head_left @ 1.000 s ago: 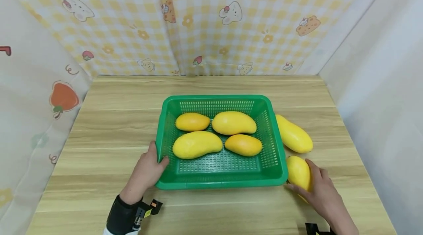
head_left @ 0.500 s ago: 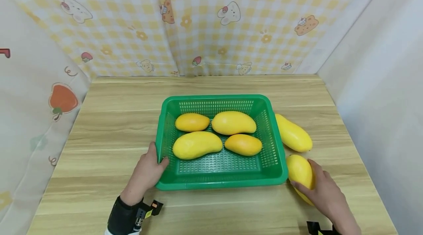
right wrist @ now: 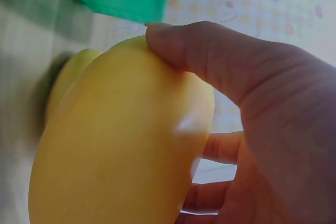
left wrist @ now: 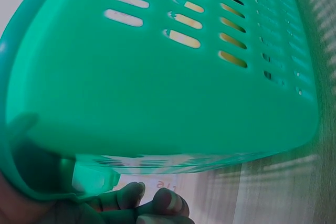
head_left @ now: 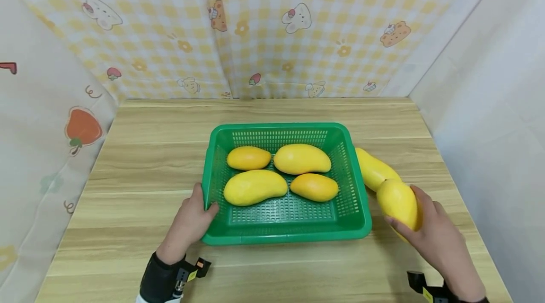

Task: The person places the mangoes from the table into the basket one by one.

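A green plastic basket (head_left: pixel 278 240) with slotted walls holds several yellow and orange mangoes in two rows. My left hand (head_left: pixel 190 220) grips its left rim, thumb over the inside; the left wrist view has the slotted side wall (left wrist: pixel 157 93) with curled fingertips (left wrist: pixel 165 203) beneath the rim. Right of the basket, my right hand (head_left: pixel 440 236) holds a yellow mango (head_left: pixel 397 202) between thumb and fingers, overlapping a second mango (head_left: pixel 374 169) in the head view. In the right wrist view the thumb (right wrist: pixel 173 45) presses on the held mango (right wrist: pixel 121 140).
The basket stands on a wood-grain table (head_left: pixel 140 151). A checked yellow curtain (head_left: pixel 264 33) hangs along the back edge, with white cloth (head_left: pixel 489 80) on the right and a printed white cloth (head_left: pixel 38 151) on the left.
My right hand has gripped the nearer mango and lifted it, moving right and away from the basket's side toward the other loose mango. The left hand and basket have stayed put.
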Demonstrator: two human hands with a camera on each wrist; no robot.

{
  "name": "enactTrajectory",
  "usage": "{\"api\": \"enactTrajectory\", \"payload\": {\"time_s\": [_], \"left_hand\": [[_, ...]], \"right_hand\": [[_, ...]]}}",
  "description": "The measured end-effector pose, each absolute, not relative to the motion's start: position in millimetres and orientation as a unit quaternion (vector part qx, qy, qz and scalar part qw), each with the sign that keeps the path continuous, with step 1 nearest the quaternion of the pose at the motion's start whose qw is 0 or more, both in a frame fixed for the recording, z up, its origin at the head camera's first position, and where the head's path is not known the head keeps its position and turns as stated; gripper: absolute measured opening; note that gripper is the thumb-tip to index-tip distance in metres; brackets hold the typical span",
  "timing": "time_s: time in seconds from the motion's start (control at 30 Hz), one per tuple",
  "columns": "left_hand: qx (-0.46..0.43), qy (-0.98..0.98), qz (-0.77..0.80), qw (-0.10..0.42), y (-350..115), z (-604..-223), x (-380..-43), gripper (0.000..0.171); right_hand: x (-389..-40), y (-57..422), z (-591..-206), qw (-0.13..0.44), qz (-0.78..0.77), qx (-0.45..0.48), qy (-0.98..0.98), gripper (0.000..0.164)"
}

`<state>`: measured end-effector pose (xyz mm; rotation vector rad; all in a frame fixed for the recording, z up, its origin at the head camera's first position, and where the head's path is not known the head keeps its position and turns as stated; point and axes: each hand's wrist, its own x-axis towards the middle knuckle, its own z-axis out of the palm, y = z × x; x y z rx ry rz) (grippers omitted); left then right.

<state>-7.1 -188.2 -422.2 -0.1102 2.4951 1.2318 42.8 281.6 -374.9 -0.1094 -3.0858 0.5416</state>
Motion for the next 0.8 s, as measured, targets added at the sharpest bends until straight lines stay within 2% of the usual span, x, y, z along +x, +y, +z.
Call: {"api": "enactTrajectory", "payload": {"time_s": [0.17,0.43,0.6,0.8], "left_hand": [[-0.035,0.879,0.442,0.174,-189,-423,-7,0.045],[-0.027,0.883,0.438,0.168,-187,-422,-8,0.048],[-0.025,0.893,0.42,0.161,-187,-421,-7,0.052],[-0.027,0.889,0.428,0.164,-187,-420,-7,0.048]], "right_hand": [[35,275,-361,0.029,0.168,0.001,-0.985,0.09],[33,254,-346,0.014,0.163,0.032,-0.986,0.094],[32,235,-343,0.031,0.168,0.076,-0.982,0.092],[26,212,-339,0.061,0.167,0.145,-0.973,0.091]]}}
